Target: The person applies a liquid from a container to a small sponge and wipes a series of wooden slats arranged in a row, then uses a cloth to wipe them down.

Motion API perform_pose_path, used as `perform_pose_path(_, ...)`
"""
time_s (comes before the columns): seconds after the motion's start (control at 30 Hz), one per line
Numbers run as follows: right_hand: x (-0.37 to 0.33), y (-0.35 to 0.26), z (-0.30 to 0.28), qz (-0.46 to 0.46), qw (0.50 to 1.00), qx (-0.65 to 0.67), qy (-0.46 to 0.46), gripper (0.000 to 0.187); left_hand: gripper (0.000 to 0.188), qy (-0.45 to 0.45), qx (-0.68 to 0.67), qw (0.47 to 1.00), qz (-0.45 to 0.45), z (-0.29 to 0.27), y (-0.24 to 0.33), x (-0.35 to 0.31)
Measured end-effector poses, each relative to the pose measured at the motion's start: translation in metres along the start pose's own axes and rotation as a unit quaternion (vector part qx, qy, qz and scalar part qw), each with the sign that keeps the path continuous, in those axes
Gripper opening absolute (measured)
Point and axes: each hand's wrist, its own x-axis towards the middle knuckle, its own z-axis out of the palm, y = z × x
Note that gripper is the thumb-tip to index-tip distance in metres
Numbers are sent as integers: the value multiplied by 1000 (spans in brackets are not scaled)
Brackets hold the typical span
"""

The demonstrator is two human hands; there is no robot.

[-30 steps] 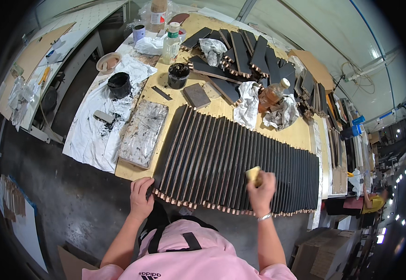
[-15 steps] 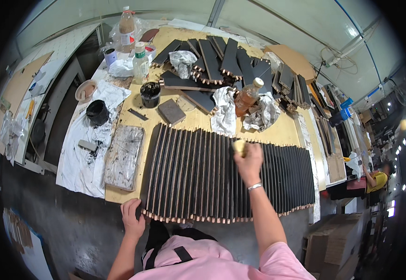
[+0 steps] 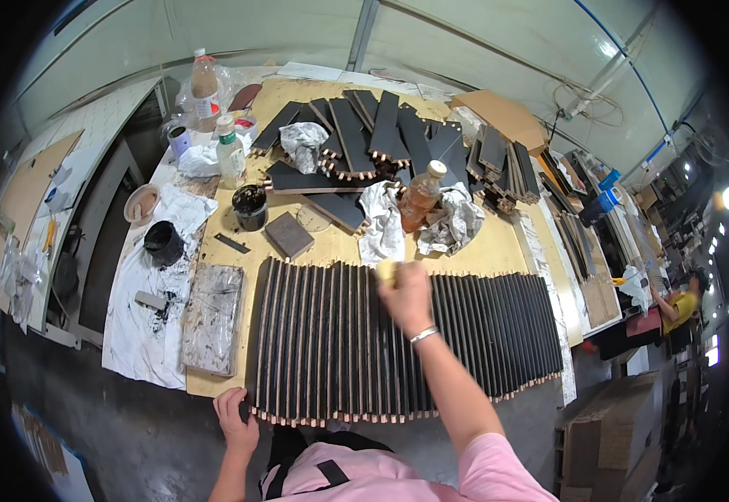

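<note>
A long row of black wooden slats point(image 3: 331, 343), with bare wood pegs at their ends, lies side by side along the table's near edge. My right hand point(image 3: 408, 297) is closed around a small pale yellow sponge point(image 3: 388, 272), over the far ends of the slats near mid-row. Its underside is hidden. At the row's near left corner, my left hand point(image 3: 237, 418) has its bent fingers against the end slat, gripping it there. Beyond the row stand a tub of black paint point(image 3: 250, 207) and a dark brown block point(image 3: 289, 235).
A bottle of amber liquid point(image 3: 420, 197) stands between crumpled rags point(image 3: 450, 219). Black boards point(image 3: 352, 134) are heaped farther back. At left, a black cup point(image 3: 164, 243) sits on a stained white cloth point(image 3: 130, 335), near a plastic-wrapped slab point(image 3: 214, 318). Another person point(image 3: 674, 311) is far right.
My right hand has moved left along the far ends of the slats with the sponge. My left hand stays at the corner. The whole view has tilted, so the table appears lower.
</note>
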Motion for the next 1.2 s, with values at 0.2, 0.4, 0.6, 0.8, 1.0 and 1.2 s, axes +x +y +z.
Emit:
perform_pose_path(0.2, 6, 115, -41, 72, 988, -117, 65, 42, 60, -10, -7, 1000, -14, 3, 4, 3)
perform_pose_path(0.4, -12, 103, -58, 120, 990, -41, 53, 34, 56, -5, 12, 1000, -9, 1, 3, 0)
perform_pose_path(0.6, -28, 176, -94, 142, 980, -107, 89, 34, 53, -14, -10, 1000, 0, 15, 2, 8)
perform_pose_path(0.8, -83, 19, -64, -99, 992, 61, -51, 31, 58, 2, 3, 1000, -5, 14, 6, 0)
perform_pose_path(1.0, -70, 141, -120, 111, 993, -30, 27, 32, 58, 8, 2, 1000, 2, 16, 8, 2)
perform_pose_path(1.2, -126, 36, -120, -138, 984, 112, -25, 43, 50, 25, 17, 999, -12, 17, 10, -5)
